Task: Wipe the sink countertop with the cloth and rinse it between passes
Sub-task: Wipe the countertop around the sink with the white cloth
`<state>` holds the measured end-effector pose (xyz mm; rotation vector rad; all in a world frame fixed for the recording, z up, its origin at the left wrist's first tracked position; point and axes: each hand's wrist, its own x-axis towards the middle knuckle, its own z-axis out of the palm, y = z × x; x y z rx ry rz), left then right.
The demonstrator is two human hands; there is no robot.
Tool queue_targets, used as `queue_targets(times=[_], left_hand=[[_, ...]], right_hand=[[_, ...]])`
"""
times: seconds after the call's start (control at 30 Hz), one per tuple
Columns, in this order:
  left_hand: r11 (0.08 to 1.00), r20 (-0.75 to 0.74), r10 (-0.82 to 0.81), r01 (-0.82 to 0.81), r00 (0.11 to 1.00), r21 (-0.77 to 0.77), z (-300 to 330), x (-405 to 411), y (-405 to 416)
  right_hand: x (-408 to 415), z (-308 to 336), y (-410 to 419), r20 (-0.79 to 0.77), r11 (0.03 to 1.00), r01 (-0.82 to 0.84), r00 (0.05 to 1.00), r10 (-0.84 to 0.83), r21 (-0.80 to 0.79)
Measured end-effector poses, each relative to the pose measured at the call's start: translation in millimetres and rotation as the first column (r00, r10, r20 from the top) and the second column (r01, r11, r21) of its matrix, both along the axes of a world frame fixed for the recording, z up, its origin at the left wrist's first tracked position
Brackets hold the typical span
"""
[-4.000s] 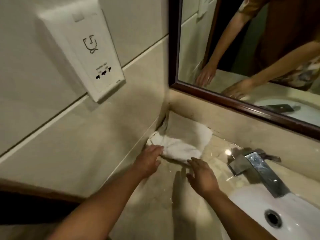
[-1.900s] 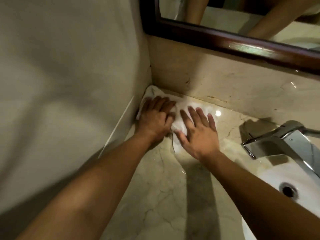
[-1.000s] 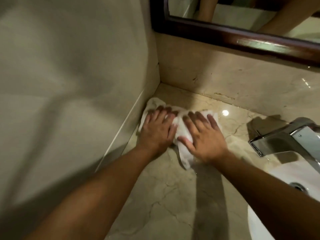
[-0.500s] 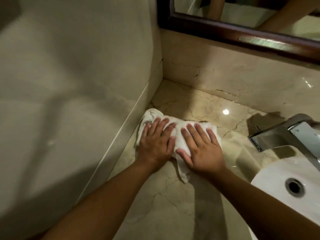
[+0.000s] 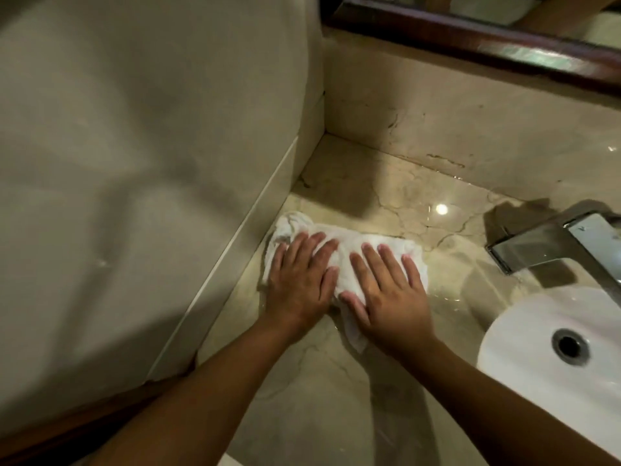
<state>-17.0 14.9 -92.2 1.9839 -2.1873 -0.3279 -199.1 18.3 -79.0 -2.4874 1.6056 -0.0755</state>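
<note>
A crumpled white cloth lies flat on the beige marble countertop, close to the left side wall. My left hand presses down on the cloth's left part with fingers spread. My right hand presses on its right part, palm flat, fingers spread. A tail of cloth sticks out under my right palm toward me. The counter shines wet around the cloth.
The white basin with its round drain sits at the right. A chrome faucet reaches over it. The tiled side wall bounds the counter on the left, the marble backsplash and a dark-framed mirror at the back.
Both hands have slid the cloth from the back corner toward me along the left wall. The corner of the counter now lies bare behind the cloth.
</note>
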Motion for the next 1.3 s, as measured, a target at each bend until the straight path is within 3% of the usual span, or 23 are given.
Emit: queue_targets(times=[0.13, 0.3, 0.53, 0.63, 0.8, 0.97, 1.17, 1.3], left_hand=[[1.0, 0.067, -0.03, 0.03, 0.997, 0.01, 5.2, 8.3, -38.3], [1.0, 0.057, 0.02, -0.021, 0.998, 0.013, 12.8, -8.8, -90.8], [0.999, 0.044, -0.03, 0.029, 0.999, 0.026, 6.2, -19.7, -4.4], [0.996, 0.059, -0.081, 0.079, 0.995, 0.036, 7.6, -23.8, 13.5], [0.996, 0.06, -0.082, 0.079, 0.995, 0.043, 13.4, -43.4, -53.4], [0.992, 0.073, -0.088, 0.08, 0.993, 0.098, 13.1, -78.6, -112.2], [0.977, 0.063, -0.212, 0.211, 0.975, 0.014, 2.9, -68.7, -38.5], [0.965, 0.072, -0.259, 0.255, 0.963, 0.063, 6.5, -70.0, -22.7]], right_hand=[[0.7, 7.3, -45.8, -0.05, 0.996, -0.049, 0.997, 0.053, 0.071], [-3.0, 8.3, -90.0, -0.078, 0.996, 0.054, 0.996, -0.049, 0.075], [-12.3, 0.3, 3.6, 0.021, 0.996, 0.092, 0.996, -0.092, 0.019], [-25.8, 0.7, 20.8, -0.004, 0.999, 0.048, 0.999, -0.048, 0.003], [-44.9, 12.3, -48.5, -0.076, 0.995, 0.047, 0.996, -0.04, 0.091], [-79.6, 19.7, -95.0, -0.055, 0.979, 0.155, 0.987, -0.149, 0.133], [-68.3, 10.2, -10.5, -0.035, 0.963, 0.251, 0.968, -0.249, 0.098], [-87.3, 14.2, 0.4, -0.138, 0.985, 0.131, 0.984, -0.115, 0.113]])
